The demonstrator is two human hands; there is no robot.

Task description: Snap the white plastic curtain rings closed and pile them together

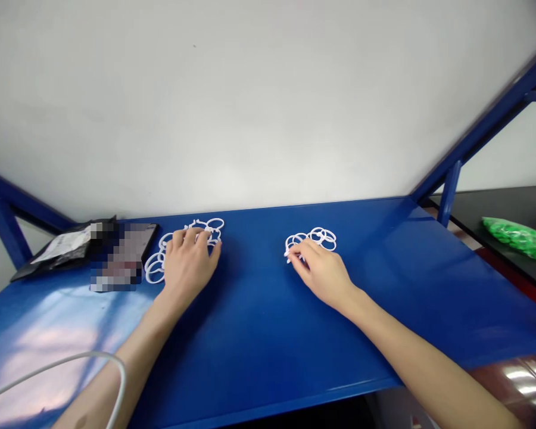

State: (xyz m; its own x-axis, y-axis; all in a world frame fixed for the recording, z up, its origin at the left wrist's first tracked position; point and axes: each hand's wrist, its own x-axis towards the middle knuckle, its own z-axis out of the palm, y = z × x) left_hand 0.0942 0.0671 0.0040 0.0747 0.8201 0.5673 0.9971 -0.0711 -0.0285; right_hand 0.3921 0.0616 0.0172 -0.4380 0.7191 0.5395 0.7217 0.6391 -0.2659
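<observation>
Leaning over the blue table (250, 333), I could scatter things if I brush too low. My left hand (188, 256) hangs over the left loops (157, 256), fingers spread; whether it grips any I can't tell. My right hand (321, 268) pinches thumb to finger at the edge of the right loops (324, 232), apparently on one; a careless tug could drag tangled neighbours along. Both sets lie on the table: white, thin, rounded, overlapping, knobbed in places.

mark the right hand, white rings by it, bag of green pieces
Right hand (325, 271): head view, its back
White rings (320, 235): head view, overlapping rims
Bag of green pieces (519, 239): head view, its middle
</observation>
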